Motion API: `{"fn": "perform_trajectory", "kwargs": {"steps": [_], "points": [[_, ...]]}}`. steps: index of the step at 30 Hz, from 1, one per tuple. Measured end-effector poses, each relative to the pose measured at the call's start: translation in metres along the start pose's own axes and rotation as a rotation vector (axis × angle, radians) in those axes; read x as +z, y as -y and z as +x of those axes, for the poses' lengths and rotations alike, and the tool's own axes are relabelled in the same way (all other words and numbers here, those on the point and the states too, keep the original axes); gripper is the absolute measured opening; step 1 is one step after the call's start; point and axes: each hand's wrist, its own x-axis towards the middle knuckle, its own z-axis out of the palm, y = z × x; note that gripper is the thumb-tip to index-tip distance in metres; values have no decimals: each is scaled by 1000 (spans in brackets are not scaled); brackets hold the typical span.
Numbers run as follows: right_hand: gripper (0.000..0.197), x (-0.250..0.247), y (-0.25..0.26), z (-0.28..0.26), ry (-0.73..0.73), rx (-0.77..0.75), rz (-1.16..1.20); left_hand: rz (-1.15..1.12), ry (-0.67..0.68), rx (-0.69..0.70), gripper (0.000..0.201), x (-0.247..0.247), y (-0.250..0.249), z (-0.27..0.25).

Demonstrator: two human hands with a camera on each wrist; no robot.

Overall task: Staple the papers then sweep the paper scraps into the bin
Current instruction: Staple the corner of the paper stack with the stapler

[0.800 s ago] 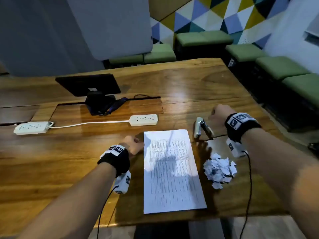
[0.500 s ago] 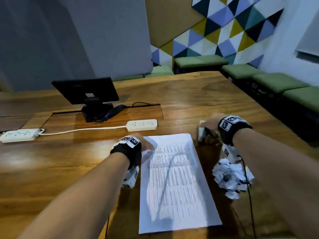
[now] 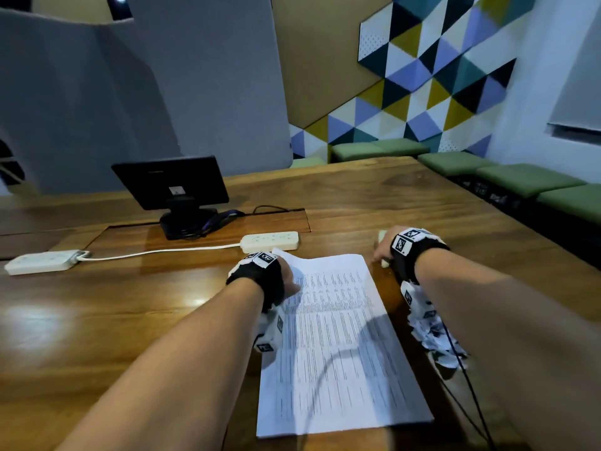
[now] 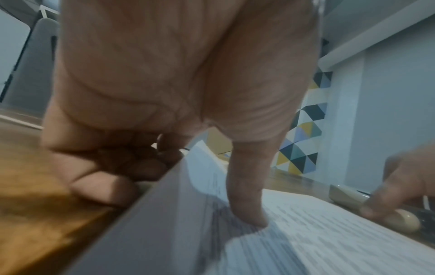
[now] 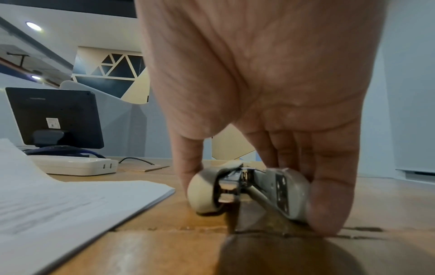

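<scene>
A stack of printed papers (image 3: 338, 346) lies on the wooden table in front of me. My left hand (image 3: 287, 275) holds its far left corner. In the left wrist view the thumb (image 4: 247, 204) presses on top and the curled fingers (image 4: 105, 186) sit under the lifted edge of the papers (image 4: 329, 241). My right hand (image 3: 382, 253) grips a cream and metal stapler (image 5: 204, 193), lying on its side just right of the papers' far right corner, thumb on one side and fingers (image 5: 329, 204) on the other. A pile of paper scraps (image 3: 435, 340) lies under my right forearm. No bin shows.
Two white power strips (image 3: 270, 241) (image 3: 42, 262) joined by a cord lie beyond the papers. A small black monitor (image 3: 170, 182) stands behind them in a recess. Green benches (image 3: 527, 179) line the wall past the table's right edge.
My left hand slid right onto the papers' far left corner and lifted its edge. My right hand closed round the stapler. The head view tilted upward.
</scene>
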Motion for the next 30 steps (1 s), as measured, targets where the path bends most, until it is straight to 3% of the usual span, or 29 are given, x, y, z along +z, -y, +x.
{"fn": "perform_trajectory", "kwargs": {"steps": [2, 7, 10, 13, 15, 17, 18, 20, 23, 26, 28, 30], "points": [[39, 0, -1, 5, -18, 28, -89, -6, -17, 5, 53, -3, 2, -7], [45, 5, 2, 16, -50, 44, -61, -141, -38, 20, 53, -9, 8, -24], [41, 9, 3, 19, -35, 58, -33, -317, 8, -39, 41, -4, 14, -16], [43, 6, 0, 24, -28, 45, -31, -421, -26, -24, 67, 1, 14, -9], [41, 6, -5, 27, -34, 48, 6, -493, -55, -34, 63, 2, 15, -8], [21, 5, -6, 25, -32, 61, 3, -619, -86, -56, 48, 2, 20, -14], [12, 4, -7, 24, -36, 75, 23, -622, -120, -70, 51, 3, 22, -14], [22, -3, -6, 20, -17, 49, 59, -667, -222, -73, 53, 6, 31, -13], [22, -11, -9, 15, 61, 29, 353, -857, -235, -61, 41, 13, 36, -8], [12, -13, -15, 16, 89, 76, 914, -1002, -211, -16, 32, 20, 40, -6], [23, -17, -6, 7, 78, -8, 1179, -1085, -235, 17, 28, 24, 42, -3], [19, -21, 13, -9, 85, -212, 1398, -1122, -259, 46, 24, 26, 42, -4]]}}
